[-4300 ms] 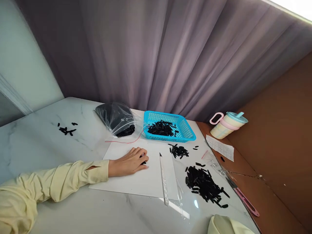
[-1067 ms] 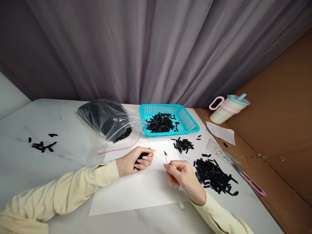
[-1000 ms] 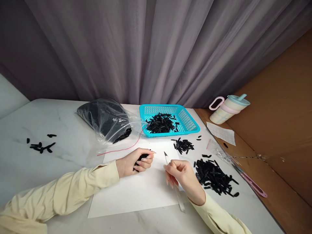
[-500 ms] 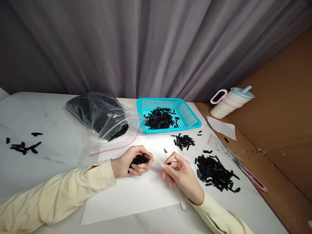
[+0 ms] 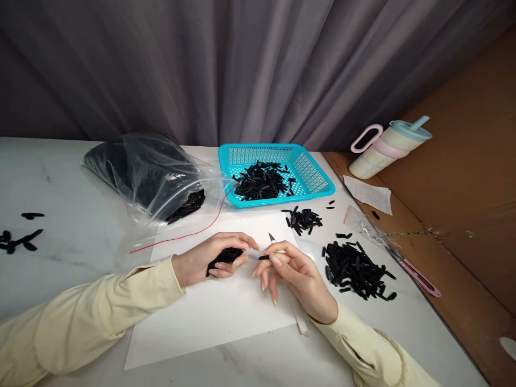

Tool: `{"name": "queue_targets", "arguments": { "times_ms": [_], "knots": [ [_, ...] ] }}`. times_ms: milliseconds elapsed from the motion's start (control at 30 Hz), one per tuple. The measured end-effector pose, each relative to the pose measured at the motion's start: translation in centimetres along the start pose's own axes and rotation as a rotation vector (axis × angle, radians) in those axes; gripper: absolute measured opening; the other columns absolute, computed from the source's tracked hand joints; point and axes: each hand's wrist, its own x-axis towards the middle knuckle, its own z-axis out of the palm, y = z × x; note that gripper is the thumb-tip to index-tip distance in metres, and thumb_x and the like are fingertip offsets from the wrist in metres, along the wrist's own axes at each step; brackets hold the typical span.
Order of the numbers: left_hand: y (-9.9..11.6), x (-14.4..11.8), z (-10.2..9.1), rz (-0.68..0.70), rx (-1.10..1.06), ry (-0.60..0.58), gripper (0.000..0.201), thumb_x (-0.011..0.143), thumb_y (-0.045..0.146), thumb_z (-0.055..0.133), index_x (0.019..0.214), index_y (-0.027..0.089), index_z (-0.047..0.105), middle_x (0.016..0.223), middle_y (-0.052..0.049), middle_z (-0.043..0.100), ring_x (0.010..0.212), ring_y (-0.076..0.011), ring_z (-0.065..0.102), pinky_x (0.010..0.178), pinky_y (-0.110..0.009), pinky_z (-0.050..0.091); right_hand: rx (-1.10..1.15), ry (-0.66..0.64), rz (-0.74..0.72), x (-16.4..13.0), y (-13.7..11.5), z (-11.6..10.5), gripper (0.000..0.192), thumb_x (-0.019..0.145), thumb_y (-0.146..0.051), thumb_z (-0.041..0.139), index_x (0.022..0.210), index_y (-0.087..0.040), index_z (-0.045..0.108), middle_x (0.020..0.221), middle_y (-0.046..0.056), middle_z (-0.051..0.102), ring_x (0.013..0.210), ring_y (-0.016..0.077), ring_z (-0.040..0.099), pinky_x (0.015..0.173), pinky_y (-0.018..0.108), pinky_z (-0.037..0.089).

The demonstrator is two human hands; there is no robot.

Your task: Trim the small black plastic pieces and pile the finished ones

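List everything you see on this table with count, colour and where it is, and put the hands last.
basket: one, turquoise, far middle of the table, black pieces inside
plastic bag: one, clear, left of the basket, dark contents
red string: one, from the bag toward the paper
paper sheet: one, white, under the hands
loose black pieces: large pile right of the paper; small pile near the basket; few at left edge
cup: one, pastel, pink handle, far right
printed slip: one, white, by the cup
pink tool: one, right edge
left hand: shut on a bunch of black pieces
right hand: pinches one black piece and holds a white blade tool
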Motion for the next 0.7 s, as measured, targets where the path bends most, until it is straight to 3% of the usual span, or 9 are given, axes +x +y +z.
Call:
{"name": "queue_targets", "arguments": {
  "times_ms": [233,467,600,700],
  "knots": [
    [-0.3,-0.1,0.3,0.054,0.151,-0.001,0.02,0.082,0.029,0.056,0.092,0.012,0.06,0.055,0.007,0.038,0.038,-0.0004,0.022,0.034,-0.015,0.011,0.022,0.017,-0.041,-0.1,0.4,-0.2,0.013,0.089,-0.03,0.052,0.089,-0.019,0.047,0.073,0.005,0.067,0.055,0.0123,0.057,0.043,0.022,0.044],
    [-0.8,-0.3,0.8,0.055,0.409,-0.001,0.025,0.081,0.041,0.058,0.082,0.016,0.053,0.057,0.008,0.042,0.037,0.0001,0.023,0.034,-0.016,0.013,-0.053,0.055,-0.054,-0.2,0.6,-0.3,0.017,0.087,-0.034,0.055,0.086,-0.018,0.05,0.064,0.0,0.062,0.046,0.0081,0.047,0.042,0.02,0.039],
    [-0.8,-0.5,1.1,0.04,0.498,0.0,0.025,0.081,0.041,0.057,0.085,0.016,0.053,0.053,0.009,0.04,0.039,-0.0013,0.023,0.035,-0.016,0.015,-0.206,0.097,-0.034,0.0,0.5,0.0,0.018,0.087,-0.034,0.054,0.088,-0.016,0.056,0.06,-0.003,0.053,0.045,0.0054,0.04,0.038,0.017,0.031],
    [-0.8,-0.6,1.2,0.041,0.5,0.019,0.025,0.081,0.041,0.056,0.084,0.016,0.054,0.053,0.009,0.039,0.04,-0.0017,0.023,0.036,-0.016,0.014,-0.368,0.14,-0.091,0.0,0.8,0.2,0.017,0.088,-0.031,0.053,0.094,-0.017,0.058,0.068,0.0,0.056,0.048,0.0057,0.045,0.038,0.016,0.034]
  ]
}}
